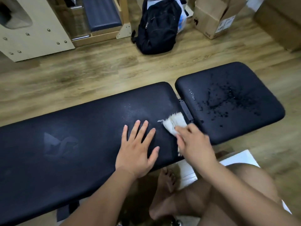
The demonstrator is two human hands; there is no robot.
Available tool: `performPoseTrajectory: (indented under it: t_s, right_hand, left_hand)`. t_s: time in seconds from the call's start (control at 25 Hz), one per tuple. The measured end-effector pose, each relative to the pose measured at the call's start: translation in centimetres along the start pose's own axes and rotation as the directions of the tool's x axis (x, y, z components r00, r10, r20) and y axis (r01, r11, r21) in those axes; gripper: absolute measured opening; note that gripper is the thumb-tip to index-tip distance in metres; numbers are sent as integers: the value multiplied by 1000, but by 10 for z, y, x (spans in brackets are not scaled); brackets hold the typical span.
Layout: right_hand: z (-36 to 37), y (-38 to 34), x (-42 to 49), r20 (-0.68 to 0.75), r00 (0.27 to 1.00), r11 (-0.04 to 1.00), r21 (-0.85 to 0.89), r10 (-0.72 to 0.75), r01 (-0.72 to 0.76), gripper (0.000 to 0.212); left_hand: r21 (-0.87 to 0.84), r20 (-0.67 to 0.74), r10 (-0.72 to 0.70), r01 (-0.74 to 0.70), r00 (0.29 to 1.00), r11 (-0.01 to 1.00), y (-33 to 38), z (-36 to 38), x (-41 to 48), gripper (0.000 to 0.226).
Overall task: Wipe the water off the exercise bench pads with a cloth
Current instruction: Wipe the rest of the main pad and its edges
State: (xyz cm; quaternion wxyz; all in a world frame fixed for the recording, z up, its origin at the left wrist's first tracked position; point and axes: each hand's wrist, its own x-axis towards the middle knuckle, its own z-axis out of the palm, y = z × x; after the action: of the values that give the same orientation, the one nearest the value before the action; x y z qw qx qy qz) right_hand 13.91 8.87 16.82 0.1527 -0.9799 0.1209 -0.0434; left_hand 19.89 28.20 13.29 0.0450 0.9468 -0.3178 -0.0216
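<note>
A black exercise bench lies across the view. Its long back pad (65,144) carries a faint logo and a dull smear near the middle. The shorter seat pad (228,101) on the right is speckled with water drops. My left hand (138,149) rests flat on the long pad with fingers spread. My right hand (193,142), blurred by motion, holds a white frayed cloth (174,123) against the right end of the long pad, beside the hinge gap (185,110) between the pads.
A black backpack (158,25) stands on the wooden floor beyond the bench. Cardboard boxes (211,18) are at the back right, wooden equipment (32,30) at the back left. My bare foot (164,190) and knee sit below the bench's near edge, by a white box (237,158).
</note>
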Motion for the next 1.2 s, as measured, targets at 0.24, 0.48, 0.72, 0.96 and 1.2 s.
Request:
performPoseTrajectory:
  t_s: [0.24,0.48,0.72,0.96,1.2]
  right_hand:
    - [2,1,-19,95,993,993,88,71,-80,16]
    - [10,-4,67,-17,953,952,46,304,-303,25]
    - [-47,37,-4,67,998,982,189,6,-19,26]
    - [-98,162,34,-241,890,922,133,387,-365,27]
    - [-5,17,1,-10,999,972,231,38,-34,25]
  left_hand:
    - [1,-31,-4,4,1000,1000,0,2,0,62]
    - [-12,-55,6,-7,998,1000,-2,4,1,62]
    - [-22,-65,15,-17,998,1000,-2,2,-1,64]
    - [8,-45,-1,1,999,1000,0,3,0,64]
    - [28,-31,3,-2,1000,1000,-2,5,-2,63]
